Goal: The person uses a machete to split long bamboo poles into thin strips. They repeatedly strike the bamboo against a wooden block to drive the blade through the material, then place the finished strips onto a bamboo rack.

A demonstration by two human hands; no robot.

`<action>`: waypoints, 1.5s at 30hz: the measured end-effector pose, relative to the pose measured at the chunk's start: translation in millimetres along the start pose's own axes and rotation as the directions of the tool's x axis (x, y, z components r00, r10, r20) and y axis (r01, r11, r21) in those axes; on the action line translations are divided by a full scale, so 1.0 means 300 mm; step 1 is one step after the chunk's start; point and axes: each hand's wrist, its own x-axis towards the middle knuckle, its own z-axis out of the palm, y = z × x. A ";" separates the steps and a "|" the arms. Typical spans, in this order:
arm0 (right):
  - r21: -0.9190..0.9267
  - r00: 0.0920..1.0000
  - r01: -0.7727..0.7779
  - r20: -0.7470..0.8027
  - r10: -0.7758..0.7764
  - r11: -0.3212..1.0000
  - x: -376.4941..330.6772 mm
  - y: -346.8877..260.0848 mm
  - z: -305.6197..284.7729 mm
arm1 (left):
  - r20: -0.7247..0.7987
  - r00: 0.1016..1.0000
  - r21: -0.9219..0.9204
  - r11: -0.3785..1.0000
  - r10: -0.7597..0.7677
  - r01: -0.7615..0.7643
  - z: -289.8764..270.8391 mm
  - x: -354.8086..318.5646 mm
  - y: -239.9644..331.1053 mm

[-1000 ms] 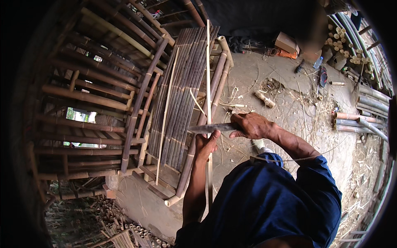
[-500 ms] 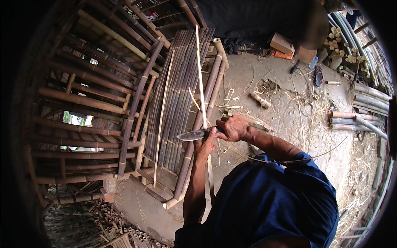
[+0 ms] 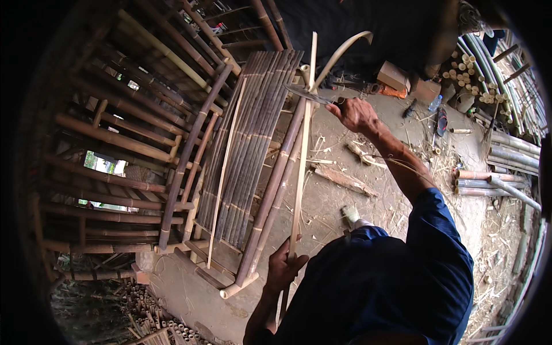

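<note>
A long pale bamboo strip point(image 3: 302, 167) runs from beside my body up past the far end of the bamboo bench. My left hand point(image 3: 283, 267) is closed around its near part. My right hand point(image 3: 356, 115) grips a knife point(image 3: 307, 94), whose blade crosses the strip near its far end; the handle is mostly covered by my fingers. Beyond the blade the strip parts in two: one piece stands nearly straight, and a thinner peel point(image 3: 340, 57) curls away to the right.
To the left stands a slatted bamboo bench point(image 3: 253, 144), with another thin strip point(image 3: 227, 167) lying along it. A bamboo frame point(image 3: 178, 172) rises farther left. Shavings and a split bamboo piece point(image 3: 345, 181) litter the floor. Bamboo poles point(image 3: 489, 178), a cardboard box point(image 3: 394, 75) and a bottle point(image 3: 435, 103) lie at the right.
My right hand has carried the knife far up along the strip, away from my left hand. My left hand has drawn back toward my body. A curled peel now shows beyond the blade.
</note>
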 end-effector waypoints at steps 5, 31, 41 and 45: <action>0.061 0.989 0.110 -0.106 -0.103 0.992 -0.034 -0.097 -0.037 | 0.150 0.970 -0.408 0.906 0.192 -0.116 -0.071 0.217 -0.083; -0.280 0.869 0.456 -0.062 -0.490 0.844 -0.185 -0.098 0.260 | -0.284 0.884 0.543 0.822 0.371 -0.171 0.010 0.114 -0.114; -0.273 0.919 0.349 -0.085 -0.384 0.896 -0.145 -0.029 0.256 | -0.322 0.946 0.079 0.995 -0.030 0.058 0.053 -0.111 -0.228; -0.687 0.475 -0.148 -0.680 -0.558 0.711 0.041 0.335 0.192 | -0.316 0.947 -0.022 0.999 -0.054 0.049 0.038 -0.226 -0.262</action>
